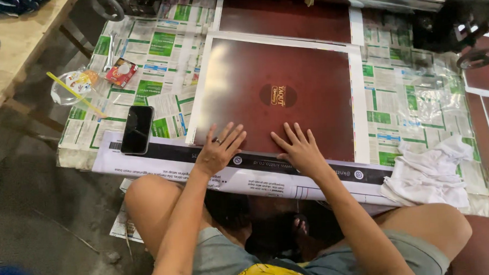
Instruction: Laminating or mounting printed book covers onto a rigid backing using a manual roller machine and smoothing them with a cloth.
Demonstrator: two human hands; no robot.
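Newspaper-covered bench (160, 53). Left hand (219, 149) and right hand (299, 149) lie open, fingers spread, flat on dark red sheet's (277, 66) near edge. Best pressed evenly, smoothing outward.

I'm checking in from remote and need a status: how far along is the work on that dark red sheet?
Done: the dark red sheet lies flat on the newspaper-covered bench, its oval emblem facing up. In hand: the left hand and right hand press its near edge, fingers spread. Left: cannot tell; a second dark sheet lies behind, and the white cloth lies untouched.
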